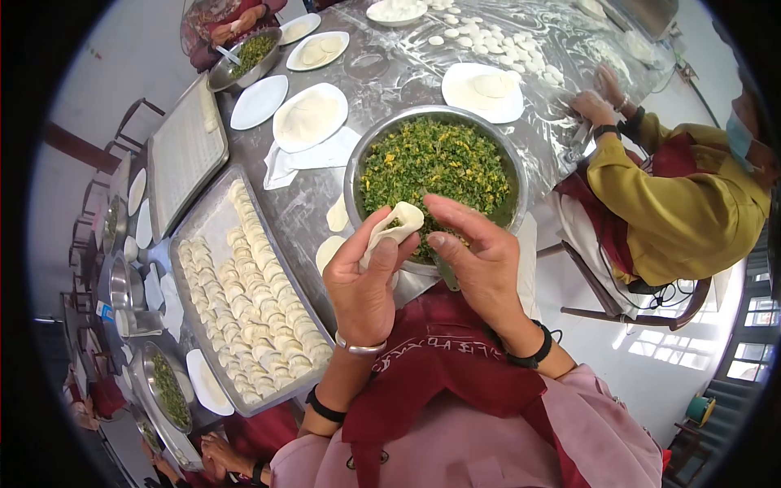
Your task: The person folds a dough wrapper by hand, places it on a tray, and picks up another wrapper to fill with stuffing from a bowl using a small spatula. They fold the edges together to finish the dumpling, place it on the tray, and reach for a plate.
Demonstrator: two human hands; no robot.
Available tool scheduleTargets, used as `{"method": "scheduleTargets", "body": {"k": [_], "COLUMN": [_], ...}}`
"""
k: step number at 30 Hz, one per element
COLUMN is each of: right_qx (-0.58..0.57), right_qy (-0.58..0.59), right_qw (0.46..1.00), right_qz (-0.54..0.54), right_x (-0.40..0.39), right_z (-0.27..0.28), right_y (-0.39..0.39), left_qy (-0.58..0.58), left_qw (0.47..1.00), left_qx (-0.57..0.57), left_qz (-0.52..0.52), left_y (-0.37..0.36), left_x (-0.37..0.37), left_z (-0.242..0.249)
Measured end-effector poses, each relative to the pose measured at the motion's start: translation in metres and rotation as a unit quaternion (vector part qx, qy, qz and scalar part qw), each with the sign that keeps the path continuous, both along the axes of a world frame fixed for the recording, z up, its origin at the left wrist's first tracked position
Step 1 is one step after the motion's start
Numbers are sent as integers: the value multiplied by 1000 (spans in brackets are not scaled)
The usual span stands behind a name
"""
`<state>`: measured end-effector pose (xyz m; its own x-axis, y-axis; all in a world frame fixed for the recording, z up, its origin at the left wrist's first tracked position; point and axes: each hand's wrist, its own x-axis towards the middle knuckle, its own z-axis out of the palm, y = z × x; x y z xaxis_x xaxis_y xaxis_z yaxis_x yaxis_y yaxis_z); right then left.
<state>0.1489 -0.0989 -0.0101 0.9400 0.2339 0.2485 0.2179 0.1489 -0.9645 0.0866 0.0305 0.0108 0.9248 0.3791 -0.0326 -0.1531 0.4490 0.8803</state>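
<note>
My left hand (362, 281) holds a pale dumpling wrapper (404, 218), folded into a cup with a little green filling inside. Across from it, my right hand (486, 264) has its thumb and fingers apart, close to the wrapper but not visibly gripping it. A narrow greenish utensil handle (447, 273) shows below the right thumb, over the bowl's rim; its other end is hidden. Beneath both hands stands a metal bowl (355, 167) of chopped green and yellow filling (439, 159). Loose round wrappers (329, 251) lie at its left side.
A metal tray (244, 180) of folded dumplings stands left, beside another tray (183, 150). Plates (311, 118) hold wrappers beyond the bowl. Dough pieces (504, 47) lie on the floured table (390, 77). A co-worker in a mustard top (675, 207) works at right; others are left.
</note>
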Motion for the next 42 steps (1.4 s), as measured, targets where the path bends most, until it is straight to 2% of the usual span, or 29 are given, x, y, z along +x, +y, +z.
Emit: {"method": "scheduleTargets", "body": {"k": [3, 9, 21, 27, 30, 36, 39, 42], "right_qx": [18, -18, 47, -11, -90, -38, -59, -106], "right_qy": [97, -11, 12, -103, -85, -45, -129, -159], "right_qw": [995, 1000, 999, 994, 992, 995, 988, 981], "right_qz": [12, -4, 3, 31, 23, 78, 54, 38], "right_x": [-3, -3, -5, 5, 4, 5, 6, 4], "right_z": [-1, -1, -1, -4, 10, 0, -6, 4], "right_y": [5, 8, 12, 3, -3, 1, 1, -1], "left_qy": [2, -2, 6, 0, -6, -1, 5, 8], "left_qw": [1000, 1000, 1000, 1000, 1000, 1000, 1000, 1000], "left_qx": [8, -4, -13, -12, -13, -14, 0, 13], "left_qz": [7, 14, 6, 5, 8, -8, 4, 8], "left_y": [-4, -5, -11, -12, -11, -11, -10, -12], "left_x": [0, -2, -4, -5, -5, -7, -9, -9], "left_z": [2, -4, -6, -10, -9, -10, -12, -9]}}
